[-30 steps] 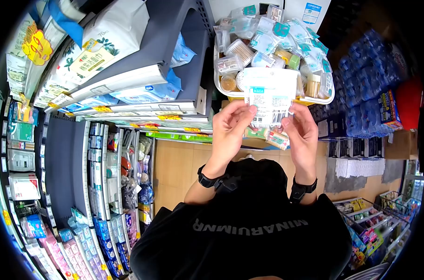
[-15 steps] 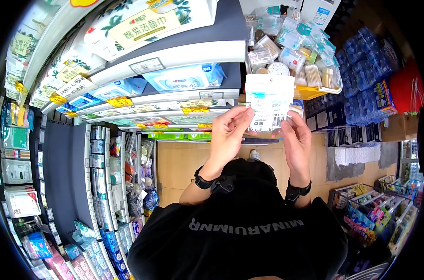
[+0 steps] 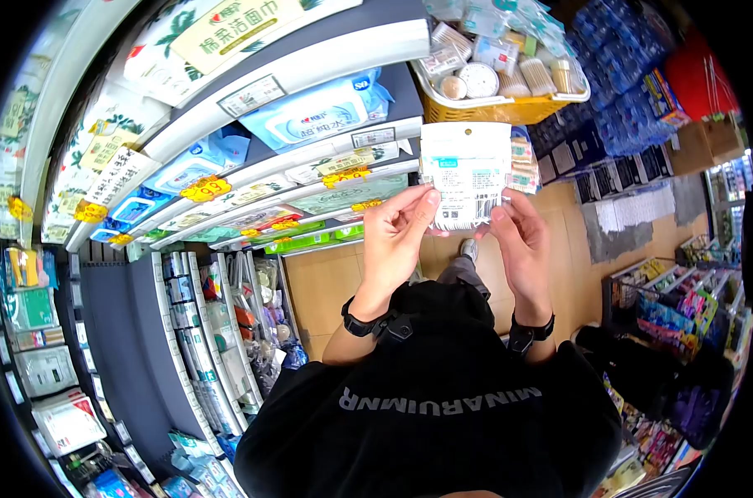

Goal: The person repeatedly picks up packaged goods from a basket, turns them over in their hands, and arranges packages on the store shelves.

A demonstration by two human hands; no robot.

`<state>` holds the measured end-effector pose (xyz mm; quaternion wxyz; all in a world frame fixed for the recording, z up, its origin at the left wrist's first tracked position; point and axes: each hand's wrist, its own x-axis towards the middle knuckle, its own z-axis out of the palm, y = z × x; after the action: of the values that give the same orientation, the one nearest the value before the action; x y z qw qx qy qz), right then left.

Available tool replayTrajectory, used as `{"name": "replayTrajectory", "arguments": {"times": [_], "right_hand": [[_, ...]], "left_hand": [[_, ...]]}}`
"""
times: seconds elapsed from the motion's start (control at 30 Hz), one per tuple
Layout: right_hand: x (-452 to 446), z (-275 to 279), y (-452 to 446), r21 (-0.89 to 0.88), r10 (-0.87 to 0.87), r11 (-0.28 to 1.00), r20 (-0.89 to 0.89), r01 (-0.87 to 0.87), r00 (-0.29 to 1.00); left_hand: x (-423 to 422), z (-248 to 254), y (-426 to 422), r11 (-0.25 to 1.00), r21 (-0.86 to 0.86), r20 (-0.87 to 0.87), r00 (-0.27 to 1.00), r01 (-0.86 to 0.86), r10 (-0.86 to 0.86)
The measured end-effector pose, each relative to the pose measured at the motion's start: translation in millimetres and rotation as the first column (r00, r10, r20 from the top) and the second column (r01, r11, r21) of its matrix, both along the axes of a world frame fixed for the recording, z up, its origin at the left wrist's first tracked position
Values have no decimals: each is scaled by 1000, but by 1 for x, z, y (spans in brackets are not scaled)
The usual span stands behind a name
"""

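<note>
A small white flat pouch (image 3: pixel 466 170) with a hang hole, blue-green label print and a barcode is held upright in front of me. Its lower part looks see-through, showing thin white pieces I cannot make out clearly. My left hand (image 3: pixel 401 236) pinches its lower left edge between thumb and fingers. On the lower right edge, my right hand (image 3: pixel 519 241) grips with the thumb in front and fingers partly hidden behind. Just beyond the pouch stands a yellow and white basket (image 3: pixel 501 109) filled with tubs and packs of cotton swabs.
Shelves of tissue packs (image 3: pixel 235 37) and blue wipes packs (image 3: pixel 320 112) rise at front left. Shrink-wrapped bottles (image 3: pixel 617 108) are stacked at front right. A wire rack of goods (image 3: pixel 667 299) stands right, with a dark shape (image 3: pixel 642 357) beside it.
My view has shifted toward the right and forward, so the basket and shelves sit differently. A foot now shows below the pouch, and a dark shape has appeared at right. Both hands keep the pouch.
</note>
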<state>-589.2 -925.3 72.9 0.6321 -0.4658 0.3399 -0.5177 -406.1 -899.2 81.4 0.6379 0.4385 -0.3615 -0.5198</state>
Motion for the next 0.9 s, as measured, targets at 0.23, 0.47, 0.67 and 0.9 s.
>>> {"name": "replayTrajectory", "arguments": {"times": [0.23, 0.47, 0.67, 0.9], "right_hand": [[-15, 1, 10, 22, -31, 999, 6, 30, 1000], [-46, 2, 0, 64, -37, 997, 38, 34, 999], [-72, 2, -4, 56, -12, 998, 55, 9, 998], [-98, -3, -7, -5, 99, 995, 78, -98, 992]], "left_hand": [[-21, 3, 2, 999, -37, 58, 998, -20, 22], [-57, 21, -2, 967, -179, 207, 954, -181, 216], [-84, 10, -3, 967, -171, 292, 928, -189, 233], [-110, 1, -1, 915, -302, 483, 785, -266, 387]]}}
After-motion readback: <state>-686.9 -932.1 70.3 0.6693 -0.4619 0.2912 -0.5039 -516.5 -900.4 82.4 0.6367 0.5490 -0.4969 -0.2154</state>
